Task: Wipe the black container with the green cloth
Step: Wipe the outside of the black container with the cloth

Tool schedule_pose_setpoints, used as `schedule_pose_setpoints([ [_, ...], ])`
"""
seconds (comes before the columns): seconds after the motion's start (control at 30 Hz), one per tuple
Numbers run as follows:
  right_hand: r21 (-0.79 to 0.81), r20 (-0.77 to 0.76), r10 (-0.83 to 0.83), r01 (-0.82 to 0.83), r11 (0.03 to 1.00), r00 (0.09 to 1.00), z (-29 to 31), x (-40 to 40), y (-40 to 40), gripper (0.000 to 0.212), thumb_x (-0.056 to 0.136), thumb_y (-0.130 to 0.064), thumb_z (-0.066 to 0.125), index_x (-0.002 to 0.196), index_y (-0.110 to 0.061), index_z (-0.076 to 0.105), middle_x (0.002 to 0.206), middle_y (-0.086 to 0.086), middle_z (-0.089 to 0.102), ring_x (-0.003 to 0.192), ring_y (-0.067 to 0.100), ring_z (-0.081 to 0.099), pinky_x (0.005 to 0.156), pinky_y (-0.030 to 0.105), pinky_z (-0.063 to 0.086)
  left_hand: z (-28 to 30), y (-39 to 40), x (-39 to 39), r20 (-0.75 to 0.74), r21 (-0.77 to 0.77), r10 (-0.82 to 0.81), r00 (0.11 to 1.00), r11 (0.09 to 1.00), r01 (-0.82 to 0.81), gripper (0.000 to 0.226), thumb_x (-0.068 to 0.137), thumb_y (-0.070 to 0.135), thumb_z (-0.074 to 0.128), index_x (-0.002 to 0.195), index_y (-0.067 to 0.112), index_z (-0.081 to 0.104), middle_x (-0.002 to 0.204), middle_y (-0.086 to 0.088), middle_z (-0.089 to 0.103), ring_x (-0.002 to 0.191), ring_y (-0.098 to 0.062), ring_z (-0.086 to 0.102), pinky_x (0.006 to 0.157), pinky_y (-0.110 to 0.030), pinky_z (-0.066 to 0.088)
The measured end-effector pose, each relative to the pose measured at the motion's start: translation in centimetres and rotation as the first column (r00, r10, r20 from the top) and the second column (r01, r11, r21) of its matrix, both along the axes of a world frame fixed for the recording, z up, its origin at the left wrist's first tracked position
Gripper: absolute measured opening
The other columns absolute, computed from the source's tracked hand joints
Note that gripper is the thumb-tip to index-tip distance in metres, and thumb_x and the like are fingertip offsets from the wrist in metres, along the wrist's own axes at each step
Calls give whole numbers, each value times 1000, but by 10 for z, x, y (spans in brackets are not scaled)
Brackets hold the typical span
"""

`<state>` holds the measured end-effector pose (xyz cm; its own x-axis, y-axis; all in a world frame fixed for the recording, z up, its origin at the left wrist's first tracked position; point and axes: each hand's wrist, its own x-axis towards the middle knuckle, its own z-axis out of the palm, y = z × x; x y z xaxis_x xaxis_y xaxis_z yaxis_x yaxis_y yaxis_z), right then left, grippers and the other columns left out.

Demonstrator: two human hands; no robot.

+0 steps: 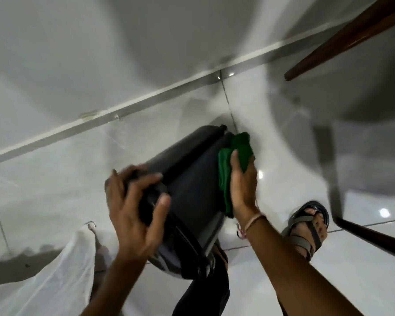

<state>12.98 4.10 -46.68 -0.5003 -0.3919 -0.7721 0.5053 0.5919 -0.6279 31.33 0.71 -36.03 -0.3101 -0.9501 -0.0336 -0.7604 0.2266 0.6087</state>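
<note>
The left hand (132, 201) grips the tilted container (192, 185) at its rim. The right hand (243, 185) presses the soft cloth (228, 165) flat against its side. The container looks stiff, light and smooth, best steadied at the rim.

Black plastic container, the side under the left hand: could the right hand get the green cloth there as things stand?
Probably not yet. The left hand grips that end of the black plastic container, covering it, while the right hand presses the green cloth on the opposite side.
</note>
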Motion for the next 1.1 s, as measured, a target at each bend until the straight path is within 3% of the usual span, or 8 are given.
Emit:
schedule_pose_setpoints([
  [0.1, -241, -240, 375, -429, 871, 895, 48, 28, 35, 58, 104, -57, 51, 154, -68, 24, 177, -12, 25, 166, 19, 20, 135, 53, 14, 6, 32, -1, 5, -27, -151, 988, 988, 151, 49, 102, 54, 44, 129, 16, 60, 131, -19, 65, 132, -38, 60, 128, -67, 20],
  [0.23, -276, -619, 578, -837, 473, 531, 57, 38, 60, 49, 104, -69, 34, 153, -67, 28, 180, -10, 20, 168, 10, 7, 134, 49, -10, 10, 65, -3, -101, 129, 92, 991, 989, -78, 72, 109, 55, 27, 166, 13, 22, 174, -12, 29, 167, -19, 19, 133, -64, 8],
  [0.33, -112, -509, 612, -752, 650, 605, 34, 16, 59, 58, 97, -71, 42, 151, -69, 23, 173, -6, 31, 163, -2, 3, 134, 57, 1, 5, 71, -2, -101, 274, 380, 920, 899, -341, 75, 105, 64, 32, 168, 38, -1, 179, 21, 0, 168, -8, -1, 136, -60, 7],
  [0.47, 32, -369, 432, -453, 891, 823, 8, -20, 40, 47, 107, -39, 57, 148, -17, 56, 150, 9, 59, 149, 37, 45, 125, 61, 34, -8, 65, -11, -35, 285, 461, 887, 855, -433, 84, 96, 65, 37, 165, 38, -3, 175, 23, -8, 165, 0, -11, 138, -52, 4],
  [0.6, -90, -468, 688, -805, 586, 554, 35, 3, 59, 51, 101, -66, 44, 145, -81, 21, 173, -36, 7, 162, -8, -2, 133, 35, -11, -15, 69, 0, -61, 211, 372, 926, 912, -352, 80, 101, 59, 40, 167, 34, 3, 178, 14, 0, 168, -8, -4, 136, -58, 9],
  [0.7, -96, -627, 731, -958, 271, 269, 39, 15, 97, 56, 102, -74, 28, 157, -65, 22, 181, -13, 9, 168, 12, 5, 134, 52, -6, -16, 91, 22, -58, 156, 202, 978, 969, -191, 84, 106, 63, 33, 169, 15, 9, 181, -2, 5, 169, -25, 1, 133, -68, 11],
  [0.9, 224, -357, 764, -745, 629, 538, -5, -27, 70, 61, 106, -55, 47, 161, -31, 37, 171, 12, 37, 161, 37, 29, 130, 61, 23, -18, 143, 36, 1, 87, 38, 999, 996, -38, 86, 101, 71, 36, 169, 24, 13, 181, -2, 7, 168, -34, 7, 125, -80, 12],
  [1.1, 99, -579, 792, -948, 303, 193, 24, 27, 62, 56, 100, -69, 38, 154, -57, 33, 178, -1, 25, 165, 25, 22, 132, 63, -4, -18, 139, 33, -42, 118, 118, 992, 987, -113, 94, 102, 69, 34, 167, 6, 10, 180, -6, 9, 168, -35, 6, 122, -83, 16],
])
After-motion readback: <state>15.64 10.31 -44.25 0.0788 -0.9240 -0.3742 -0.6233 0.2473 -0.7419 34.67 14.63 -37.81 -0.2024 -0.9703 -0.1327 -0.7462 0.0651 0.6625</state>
